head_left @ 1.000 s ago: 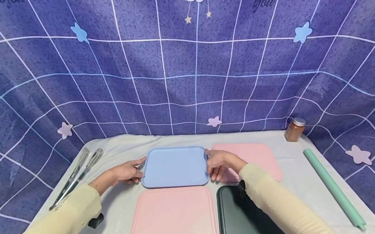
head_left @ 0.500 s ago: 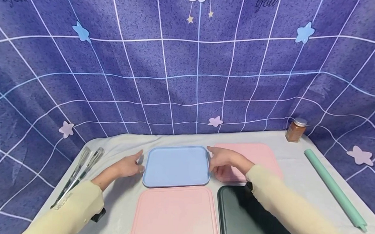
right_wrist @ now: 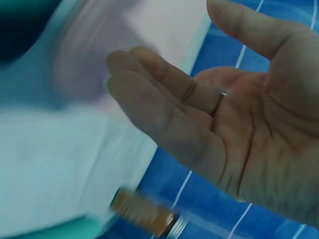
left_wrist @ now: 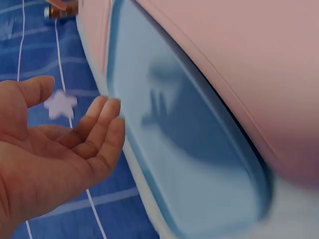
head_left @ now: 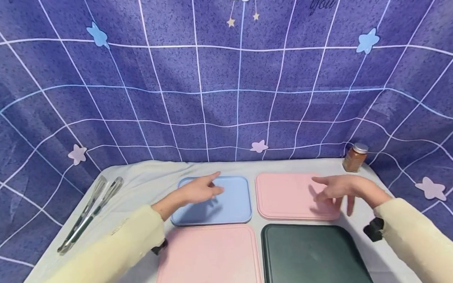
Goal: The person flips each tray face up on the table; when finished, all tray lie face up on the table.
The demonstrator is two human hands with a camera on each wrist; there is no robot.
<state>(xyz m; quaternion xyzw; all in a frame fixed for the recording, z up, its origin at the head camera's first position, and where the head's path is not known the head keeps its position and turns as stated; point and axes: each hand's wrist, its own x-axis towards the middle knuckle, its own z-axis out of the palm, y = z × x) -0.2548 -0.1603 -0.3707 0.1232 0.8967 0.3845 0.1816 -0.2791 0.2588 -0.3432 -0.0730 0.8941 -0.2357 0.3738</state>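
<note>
My left hand (head_left: 199, 189) hovers over the blue tray (head_left: 231, 207), fingers loosely spread and holding nothing; its shadow falls on the tray in the left wrist view. Toward the right, my right hand (head_left: 338, 189) hangs above the right end of the far pink tray (head_left: 281, 194), relaxed and without anything in its grasp. Nearer the body lie a larger pink tray (head_left: 210, 259) and a dark green tray (head_left: 316, 259), side by side. Together the trays form two rows, blue and pink behind, pink and green in front.
Metal tongs (head_left: 88, 215) lie along the table's left side. At the back right corner stands a jar (head_left: 355, 157) of brown contents with a silver lid. A purple grid-patterned curtain (head_left: 228, 95) closes off the back. White cloth (head_left: 164, 170) covers the table.
Both hands have let go of the blue tray's ends. The left moved right, over that tray; the right moved right, past the far pink tray's middle. The green roll is now hidden behind the right arm.
</note>
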